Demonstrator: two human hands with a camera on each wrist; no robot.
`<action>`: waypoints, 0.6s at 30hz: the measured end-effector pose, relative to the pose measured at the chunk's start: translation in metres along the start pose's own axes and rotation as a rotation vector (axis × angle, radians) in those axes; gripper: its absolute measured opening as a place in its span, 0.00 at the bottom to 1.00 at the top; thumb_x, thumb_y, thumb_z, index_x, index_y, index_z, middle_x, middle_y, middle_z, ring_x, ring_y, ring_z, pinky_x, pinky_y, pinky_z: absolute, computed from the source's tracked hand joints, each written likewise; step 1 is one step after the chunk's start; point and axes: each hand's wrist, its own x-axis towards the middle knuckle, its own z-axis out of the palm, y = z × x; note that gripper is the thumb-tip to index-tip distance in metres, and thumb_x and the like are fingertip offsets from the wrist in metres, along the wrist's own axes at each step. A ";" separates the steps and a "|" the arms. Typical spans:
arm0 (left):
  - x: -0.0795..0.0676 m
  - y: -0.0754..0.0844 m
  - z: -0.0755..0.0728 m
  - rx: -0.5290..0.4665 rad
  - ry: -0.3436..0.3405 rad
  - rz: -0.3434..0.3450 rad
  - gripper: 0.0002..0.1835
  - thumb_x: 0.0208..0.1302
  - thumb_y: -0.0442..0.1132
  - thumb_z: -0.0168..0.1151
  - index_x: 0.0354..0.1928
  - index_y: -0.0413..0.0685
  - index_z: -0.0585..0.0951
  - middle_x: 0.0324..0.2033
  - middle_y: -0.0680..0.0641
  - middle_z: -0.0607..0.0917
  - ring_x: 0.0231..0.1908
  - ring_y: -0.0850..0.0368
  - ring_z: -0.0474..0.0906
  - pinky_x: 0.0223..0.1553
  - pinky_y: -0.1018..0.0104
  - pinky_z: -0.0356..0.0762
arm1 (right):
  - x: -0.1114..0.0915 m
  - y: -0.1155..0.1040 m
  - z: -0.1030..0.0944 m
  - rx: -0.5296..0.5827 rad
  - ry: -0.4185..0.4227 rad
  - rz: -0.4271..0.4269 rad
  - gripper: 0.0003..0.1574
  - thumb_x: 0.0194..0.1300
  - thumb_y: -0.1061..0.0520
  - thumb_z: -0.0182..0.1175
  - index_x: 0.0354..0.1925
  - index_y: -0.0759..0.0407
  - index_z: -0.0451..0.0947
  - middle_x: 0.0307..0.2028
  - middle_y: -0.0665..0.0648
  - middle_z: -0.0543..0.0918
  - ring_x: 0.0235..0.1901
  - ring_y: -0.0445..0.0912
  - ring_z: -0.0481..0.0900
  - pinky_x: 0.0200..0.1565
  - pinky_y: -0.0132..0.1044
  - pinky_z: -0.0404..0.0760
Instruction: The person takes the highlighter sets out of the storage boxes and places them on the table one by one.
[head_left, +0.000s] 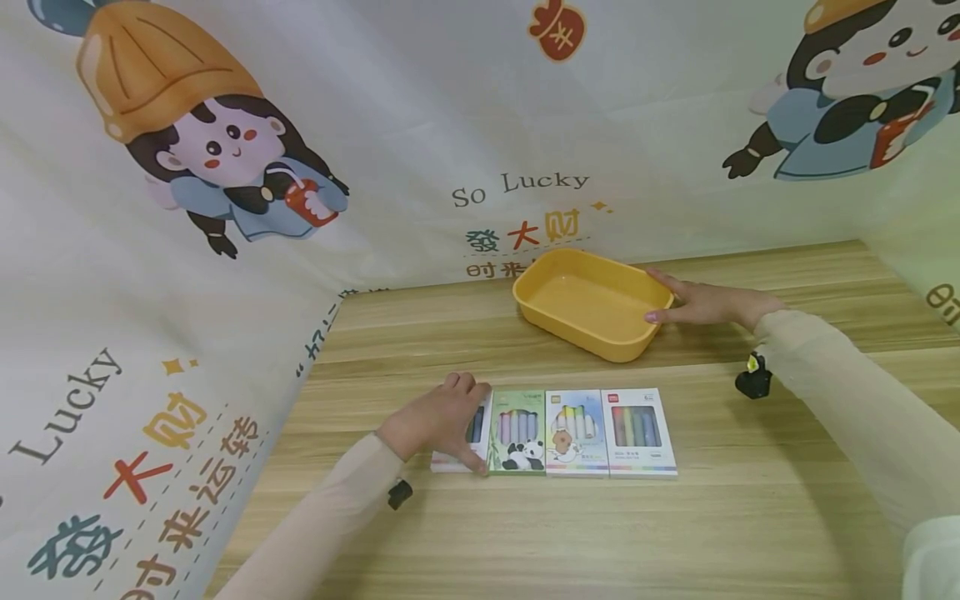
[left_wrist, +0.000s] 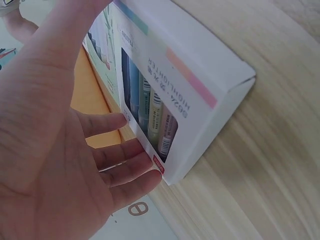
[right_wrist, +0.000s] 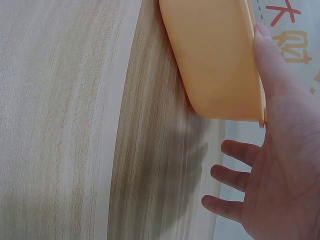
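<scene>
My left hand (head_left: 437,419) spans the leftmost highlighter box (left_wrist: 165,85), fingertips at its far edge and thumb at its near edge. The white box lies on the table, its window showing several pens. Side by side to its right lie a green panda box (head_left: 517,433), a blue-and-white box (head_left: 576,433) with a bear picture, and a white box (head_left: 641,433), all with coloured pens behind windows. Farther back, my right hand (head_left: 708,303) holds the right end of a yellow plastic basket (head_left: 585,333), thumb over the rim; its other fingers stretch out beside the end wall (right_wrist: 220,75).
The wood-grain table (head_left: 525,533) is backed by a printed cloth (head_left: 420,100) that also hangs along the left and right sides. A white rounded object (head_left: 933,558) juts in at the lower right corner.
</scene>
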 end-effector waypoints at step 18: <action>0.000 -0.007 -0.001 -0.084 0.016 -0.015 0.63 0.37 0.72 0.74 0.73 0.47 0.62 0.64 0.41 0.70 0.63 0.48 0.66 0.67 0.51 0.72 | 0.003 0.000 0.002 0.097 0.022 -0.062 0.62 0.69 0.36 0.56 0.79 0.56 0.28 0.78 0.71 0.35 0.76 0.72 0.38 0.72 0.72 0.43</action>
